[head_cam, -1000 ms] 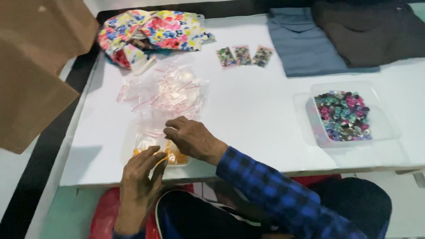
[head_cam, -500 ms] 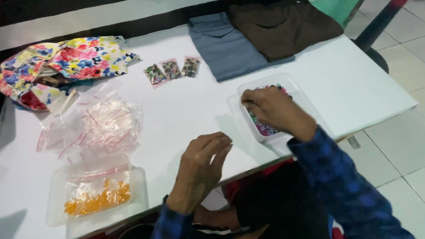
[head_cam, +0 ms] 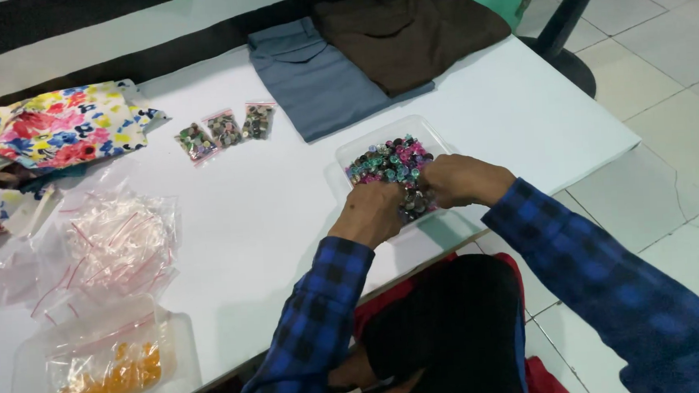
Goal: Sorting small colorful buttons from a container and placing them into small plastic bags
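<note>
- The left hand [head_cam: 374, 211] rests at the near left corner of a clear plastic tray [head_cam: 430, 134] that stands on the white table [head_cam: 270, 208]. Its fingers are curled down into the tray's contents; whether they grip anything cannot be told, since the back of the hand hides the fingertips.
- The right hand [head_cam: 462, 180] lies over the near right part of the same tray, knuckles up, fingers bent inward toward the left hand. What it holds, if anything, is hidden as well.
- The two hands nearly meet over the tray's front edge.
- The tray is filled with a heap of small beads [head_cam: 391, 161] in pink, green, dark and silvery tones; it sits near the table's front right edge.
- Both forearms wear blue-and-black checked sleeves [head_cam: 316, 318].
- Behind the tray, at the far edge of the table, lie a folded grey-blue garment [head_cam: 312, 83] and a folded brown garment [head_cam: 404, 30], the brown one partly overlapping the grey.
- Left of those, three small filled zip bags [head_cam: 225, 130] lie in a row.
- A floral cloth [head_cam: 59, 128] is bunched at the far left.
- Nearer, a loose pile of empty clear zip bags [head_cam: 109, 245] with red seal lines lies well apart from the hands.
- At the near left corner stands another clear tray [head_cam: 178, 353] holding a bag of orange beads [head_cam: 108, 380].
</note>
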